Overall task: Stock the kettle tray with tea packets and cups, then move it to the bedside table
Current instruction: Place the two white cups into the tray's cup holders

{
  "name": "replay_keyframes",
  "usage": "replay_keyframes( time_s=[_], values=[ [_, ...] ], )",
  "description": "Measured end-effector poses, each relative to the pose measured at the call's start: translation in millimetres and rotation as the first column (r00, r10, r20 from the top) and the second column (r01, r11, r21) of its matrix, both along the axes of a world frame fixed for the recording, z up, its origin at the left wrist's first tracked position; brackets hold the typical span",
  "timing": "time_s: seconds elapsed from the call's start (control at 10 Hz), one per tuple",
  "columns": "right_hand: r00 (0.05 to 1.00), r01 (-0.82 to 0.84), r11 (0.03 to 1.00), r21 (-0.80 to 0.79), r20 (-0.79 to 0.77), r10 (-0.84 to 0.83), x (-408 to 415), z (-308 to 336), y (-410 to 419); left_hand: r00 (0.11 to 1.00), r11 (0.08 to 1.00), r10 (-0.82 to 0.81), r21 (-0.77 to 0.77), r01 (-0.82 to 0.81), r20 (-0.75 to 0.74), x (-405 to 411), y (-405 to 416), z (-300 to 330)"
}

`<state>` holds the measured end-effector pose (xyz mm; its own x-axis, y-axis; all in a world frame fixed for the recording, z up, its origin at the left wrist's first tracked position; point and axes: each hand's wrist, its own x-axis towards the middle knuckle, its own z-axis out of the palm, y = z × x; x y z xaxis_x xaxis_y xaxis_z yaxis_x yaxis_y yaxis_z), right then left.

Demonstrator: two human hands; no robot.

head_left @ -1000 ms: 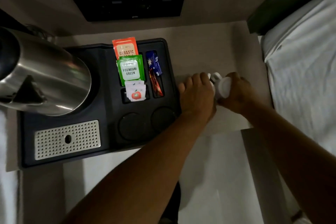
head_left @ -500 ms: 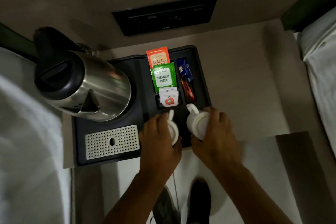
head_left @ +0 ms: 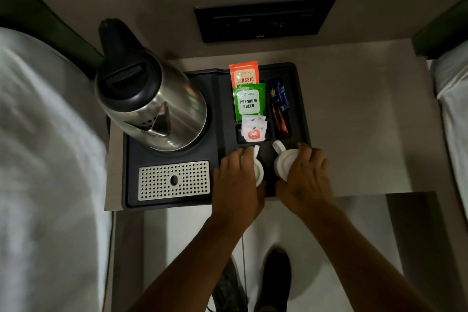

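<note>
A black kettle tray lies on a beige bedside table. A steel kettle stands at its left, with a perforated metal drip plate in front. An orange tea packet, a green tea packet and small white sachets stand in the middle slots; blue and red stick sachets fill the right slot. My left hand grips an upside-down white cup on the tray's front. My right hand grips a second inverted white cup beside it.
A dark wall panel sits above the table. White bedding fills the left, and another bed's sheet shows at the right edge. My shoes stand on the light floor below the table's front edge.
Both hands took the white cups from the table right of the tray and carried them left onto the tray's front cup recesses. The camera view shifted left.
</note>
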<state>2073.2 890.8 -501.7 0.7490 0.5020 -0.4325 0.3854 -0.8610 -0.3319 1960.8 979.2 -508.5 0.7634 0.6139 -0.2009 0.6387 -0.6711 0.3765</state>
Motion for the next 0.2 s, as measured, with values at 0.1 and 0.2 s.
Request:
replay_keyframes(
  time_s=[0.1, 0.2],
  values=[
    [0.999, -0.006, 0.999, -0.050, -0.044, 0.004, 8, 13, 5, 0.998, 1.000, -0.005, -0.004, 0.005, -0.068, 3, 8, 10],
    [0.997, -0.039, 0.997, -0.068, -0.062, 0.035, 6, 40, 3, 0.993, 0.999, 0.016, -0.050, -0.022, -0.116, -4, 7, 33]
  ],
)
